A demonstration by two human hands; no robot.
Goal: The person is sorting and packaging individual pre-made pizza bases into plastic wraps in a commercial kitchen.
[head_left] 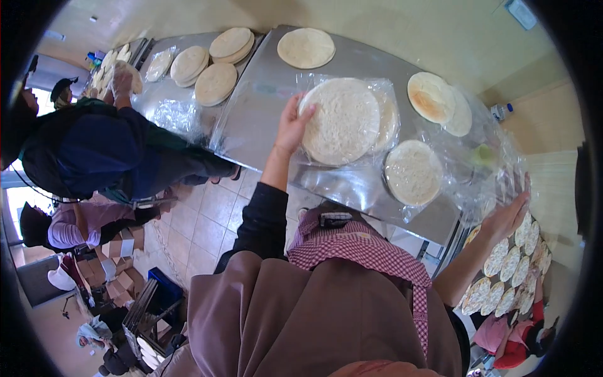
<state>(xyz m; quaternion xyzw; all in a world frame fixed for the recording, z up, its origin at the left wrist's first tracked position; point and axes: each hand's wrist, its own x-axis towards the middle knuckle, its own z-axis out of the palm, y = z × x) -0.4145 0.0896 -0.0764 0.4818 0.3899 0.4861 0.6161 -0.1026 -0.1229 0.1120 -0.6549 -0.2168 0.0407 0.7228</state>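
My left hand [296, 123] grips the left edge of a large round flatbread [341, 122], thumb on top, over a clear plastic bag on the metal table [259, 106]. A second flatbread [387, 123] shows behind its right side. Off to the right, my right hand [509, 212] touches a sheet of clear plastic film [494, 174], fingers spread; whether it pinches the film is unclear. Between the hands lies a smaller round flatbread [413, 173] in plastic. A browned flatbread [430, 96] overlaps a paler one [458, 113] near the wall.
More flatbreads [306, 48] sit at the table's back. Stacked flatbreads [215, 84] and crumpled plastic [176, 115] lie on the left table, where a co-worker [94, 146] stands. At right are topped oval breads [511, 266] and another person [511, 337]. A capped bottle [501, 112] stands by the wall.
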